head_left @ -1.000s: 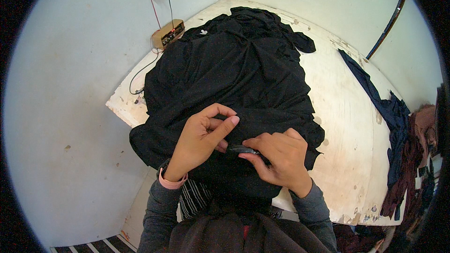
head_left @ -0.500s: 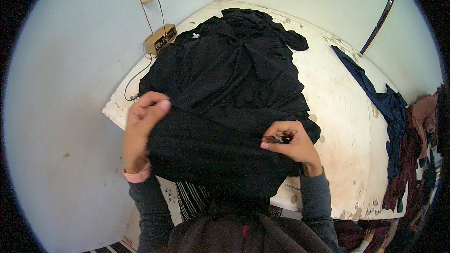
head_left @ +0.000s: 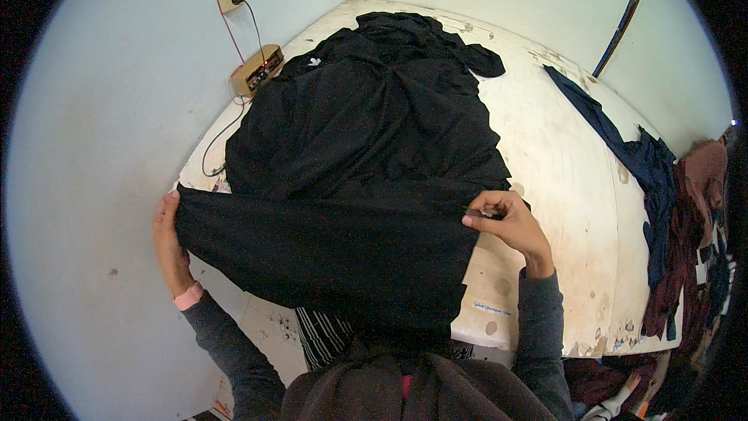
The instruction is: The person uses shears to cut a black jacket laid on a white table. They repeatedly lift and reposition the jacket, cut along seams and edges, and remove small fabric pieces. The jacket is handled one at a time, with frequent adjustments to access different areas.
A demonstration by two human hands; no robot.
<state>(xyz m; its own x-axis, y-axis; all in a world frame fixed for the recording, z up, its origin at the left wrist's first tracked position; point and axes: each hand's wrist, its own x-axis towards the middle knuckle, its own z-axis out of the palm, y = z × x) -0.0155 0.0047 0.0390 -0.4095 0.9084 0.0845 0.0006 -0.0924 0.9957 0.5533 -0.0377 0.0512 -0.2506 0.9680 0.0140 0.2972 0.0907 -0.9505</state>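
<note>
Fingers of the left hand (head_left: 167, 224) pinch the upper-left corner of a black cloth (head_left: 327, 242) in the head view, while those of the right hand (head_left: 505, 222) close on its other end, a dark sliver there too small to name. Its long axis runs crosswise between them, near the edge of the surface (head_left: 569, 210). Beyond lies a black heap (head_left: 358, 125), the right hand nearer to it.

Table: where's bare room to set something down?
Biggest patch: right part of the table, between black cloth and navy cloth; right hand over its left side. Crowded: left side, box and black cloth; right edge, navy and maroon cloth.
</note>
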